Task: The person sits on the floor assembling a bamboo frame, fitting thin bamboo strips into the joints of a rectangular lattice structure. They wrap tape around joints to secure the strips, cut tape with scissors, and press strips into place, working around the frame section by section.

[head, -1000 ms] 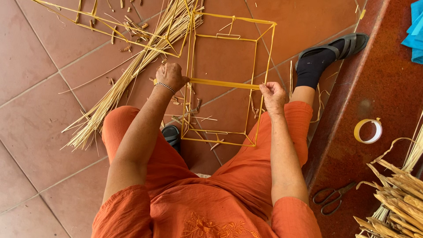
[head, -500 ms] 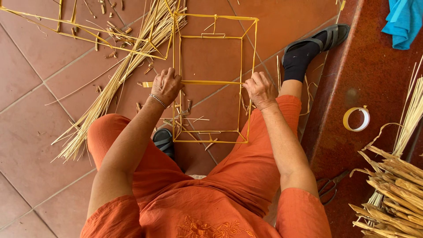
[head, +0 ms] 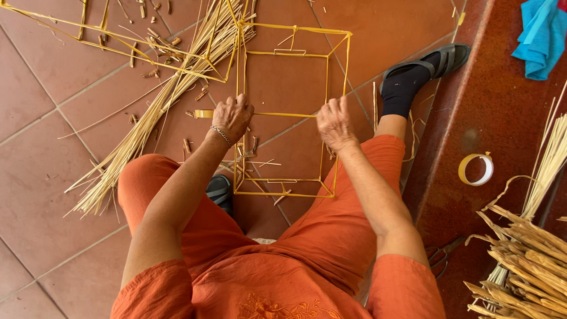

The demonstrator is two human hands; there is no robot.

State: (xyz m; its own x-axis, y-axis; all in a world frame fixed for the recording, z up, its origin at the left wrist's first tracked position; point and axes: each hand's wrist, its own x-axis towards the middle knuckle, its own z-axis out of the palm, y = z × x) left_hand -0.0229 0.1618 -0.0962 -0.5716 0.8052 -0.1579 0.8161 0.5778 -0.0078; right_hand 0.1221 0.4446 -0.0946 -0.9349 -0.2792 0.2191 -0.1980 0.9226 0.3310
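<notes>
A box-shaped frame of thin yellow sticks point(head: 328, 71) stands on the tiled floor between my knees. A loose yellow stick point(head: 283, 114) lies across its middle. My left hand point(head: 231, 117) grips the left end of that stick against the frame's left upright. Closed around the stick's right end, my right hand point(head: 335, 123) sits at the frame's right upright. I sit in orange clothes, and my dark-socked foot in a grey sandal point(head: 440, 59) rests to the right of the frame.
A bundle of straw sticks point(head: 159, 106) and cut scraps lie on the floor at left, beside another stick frame point(head: 118, 44). On the dark red step at right are a tape roll point(head: 475, 168), scissors point(head: 440, 254), dried leaves point(head: 525, 254) and a blue cloth point(head: 540, 35).
Both hands have stayed on the cross stick at the frame. The view has shifted, so the frame and hands now sit more to the left and lower in the picture.
</notes>
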